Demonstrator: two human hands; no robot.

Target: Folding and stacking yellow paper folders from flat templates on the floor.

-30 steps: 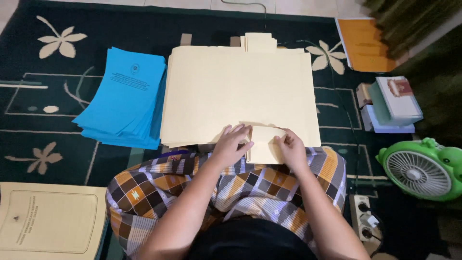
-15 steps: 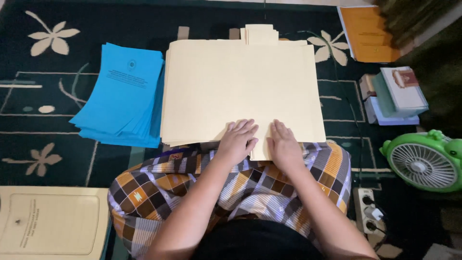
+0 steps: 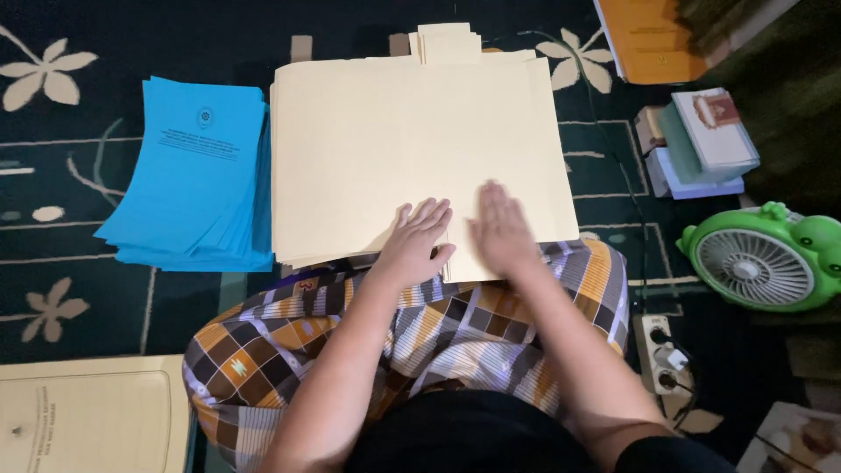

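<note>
I have both hands flat on the cream folder stack point(image 3: 412, 149), at its near edge over my lap. Left hand point(image 3: 419, 238) lies with fingers spread, gripping nothing; right hand point(image 3: 501, 229) is blurred, palm down, fingers extended. In my judgement, even pressure along that near edge presses it well. Blue sheets point(image 3: 197, 175) lie just left.

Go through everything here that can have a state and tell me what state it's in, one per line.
Cream folder stack: lying flat, closed, both hands on it.
Left hand: open, palm down.
Right hand: open, flat, blurred.
Blue paper stack: fanned, untouched.
Green fan: cannot tell if running.
Power strip: plug inserted.
</note>
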